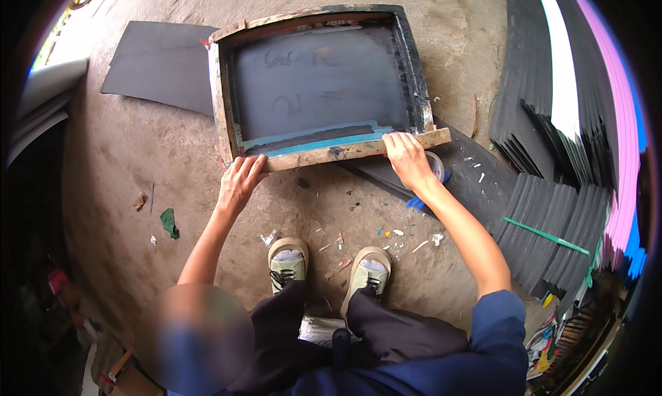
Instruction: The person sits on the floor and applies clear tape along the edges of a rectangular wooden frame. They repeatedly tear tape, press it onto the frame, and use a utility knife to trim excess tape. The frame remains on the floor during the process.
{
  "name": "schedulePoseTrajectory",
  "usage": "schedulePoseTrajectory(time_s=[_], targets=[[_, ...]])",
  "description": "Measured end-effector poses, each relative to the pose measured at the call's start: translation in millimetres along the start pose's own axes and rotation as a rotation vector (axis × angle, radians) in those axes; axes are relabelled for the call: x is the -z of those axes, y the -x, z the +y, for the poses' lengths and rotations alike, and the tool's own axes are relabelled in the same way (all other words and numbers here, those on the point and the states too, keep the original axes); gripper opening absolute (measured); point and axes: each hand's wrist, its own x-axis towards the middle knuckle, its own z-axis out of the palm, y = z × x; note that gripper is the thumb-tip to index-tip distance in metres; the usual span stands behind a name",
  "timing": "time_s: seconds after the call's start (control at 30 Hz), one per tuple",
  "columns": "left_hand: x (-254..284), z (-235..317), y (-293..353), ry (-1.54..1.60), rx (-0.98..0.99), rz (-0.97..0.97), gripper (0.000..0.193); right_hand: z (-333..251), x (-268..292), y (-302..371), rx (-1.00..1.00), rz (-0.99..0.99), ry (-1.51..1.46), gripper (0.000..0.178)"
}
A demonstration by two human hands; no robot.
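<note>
A wooden screen-printing frame (324, 154) with paint-stained bars lies before me, its dark mesh (317, 82) facing up. Faint marks show on the mesh, and blue tape runs along its near edge. My left hand (239, 181) is closed over the near left corner of the frame, fingers on top of the bar. Toward the right end of that same bar, my right hand (408, 160) grips it, the thumb out of sight. Partly hidden beside my right wrist is a roll of tape (436, 165). Under the frame, a black sheet (162, 61) sticks out at the left.
Another dark sheet (476, 179) extends from below the frame at right. Stacks of black sheets (531, 72) stand there, with pink sheets (624, 120) farther out and a bundle (552, 223) tied with green strap. Scraps (396, 234) litter the concrete floor by my shoes (365, 275).
</note>
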Motion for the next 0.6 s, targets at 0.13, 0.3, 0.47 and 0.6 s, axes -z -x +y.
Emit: schedulePoseTrajectory(time_s=[0.13,0.3,0.47,0.6], targets=[[11,8,-7,0.066,0.050,-0.022,0.058,0,19,1,-0.118,-0.028,-0.177,0.024],[39,63,-63,0.257,-0.099,-0.048,0.059,23,69,53,-0.338,0.179,-0.287,0.033],[3,164,-129,0.317,-0.600,-0.110,0.059,46,52,123,-0.562,0.199,-0.419,0.026],[-35,224,-147,0.115,-0.704,-0.124,0.057,34,37,137,-0.667,0.268,-0.531,0.024]])
